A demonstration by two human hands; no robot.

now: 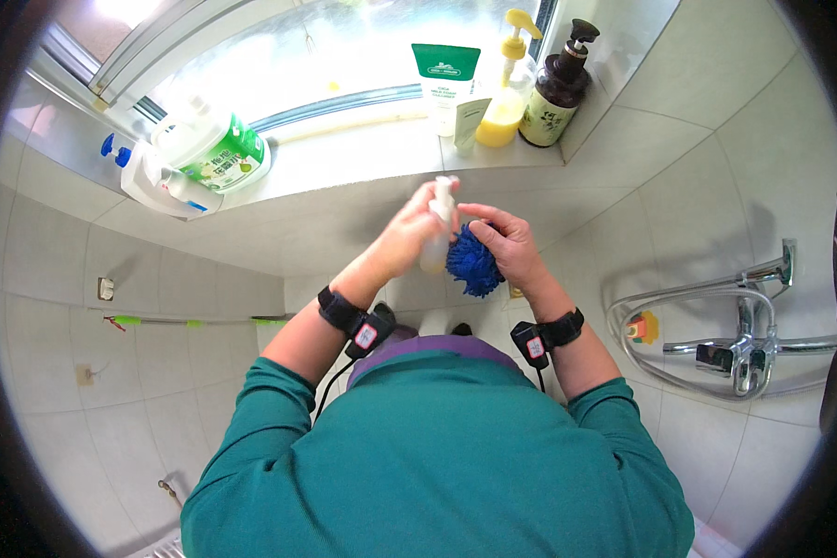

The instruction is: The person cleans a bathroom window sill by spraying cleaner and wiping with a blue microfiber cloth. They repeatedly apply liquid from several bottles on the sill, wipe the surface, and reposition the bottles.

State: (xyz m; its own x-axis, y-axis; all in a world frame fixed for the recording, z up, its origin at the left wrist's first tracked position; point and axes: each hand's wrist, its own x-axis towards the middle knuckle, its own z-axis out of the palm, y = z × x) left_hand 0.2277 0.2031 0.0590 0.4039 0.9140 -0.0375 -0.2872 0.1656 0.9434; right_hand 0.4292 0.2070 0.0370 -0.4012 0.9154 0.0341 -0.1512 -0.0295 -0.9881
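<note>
My left hand [416, 234] is wrapped around a small clear pump bottle [434, 254] with a white pump head. The bottle is upright, a little blurred, and holds some pale liquid near its bottom. Close beside it, my right hand [509, 240] grips a fluffy blue chenille cloth or mitt [474, 264], which hangs below the thumb and fingers. My right index finger reaches toward the bottle; whether it touches is not clear. Both hands are in front of the wall just under the tiled window sill [349, 162].
On the sill's right stand a green-and-white cleanser tube [446, 84], a yellow pump bottle [502, 115] and a dark pump bottle [556, 91]. At its left are a large white jug [216, 150] and a blue-topped bottle [146, 174]. A chrome shower mixer [743, 349] with hose projects from the right wall.
</note>
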